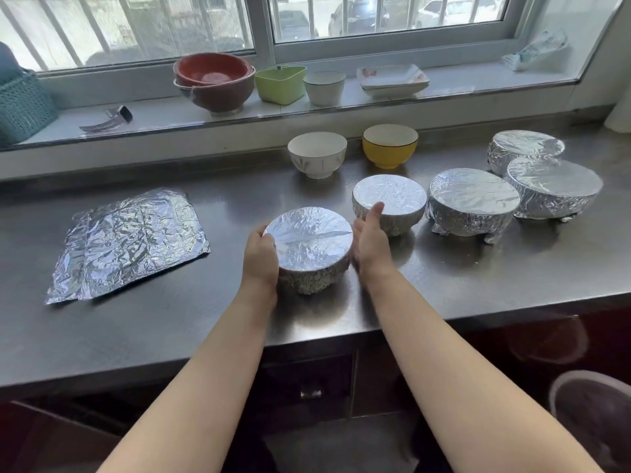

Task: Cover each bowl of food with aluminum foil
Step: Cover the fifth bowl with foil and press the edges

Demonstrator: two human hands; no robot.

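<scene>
two bare forearms are reaching up from the bottom edge, nearest the camera, over a steel counter (444,268) that is showing a dull brushed sheen. the left hand (261,259) is cupping the left side of a foil-wrapped bowl (309,247), fingers curling round its wall; the fingertips are hiding behind the bowl. the right hand (370,238) is standing just beside the bowl's right side with fingers straight and loose, gripping nothing; whether the palm is touching the foil is hard to make out. the bowl's contents are lying hidden under the flat, finely wrinkled foil top.

going from the left: a teal woven basket (24,107) is getting cut off by the frame edge on the sill, and crumpled foil sheets (133,238) are lying flat on the counter, stacked so their number is unclear. on the window sill (153,114) stacked red bowls (213,81), a green container (280,84), a white cup (324,87) and square white dishes (392,80) are sitting in a row. below them an uncovered white bowl (317,154) and a yellow bowl (390,145) are standing near the counter's back; what is inside them is not showing. to the right four more covered bowls (473,201) are sitting close together, foil crinkling round their feet. barred windows are letting in daylight, with blurred cars outside. dark cabinet doors are lying below the counter.
</scene>
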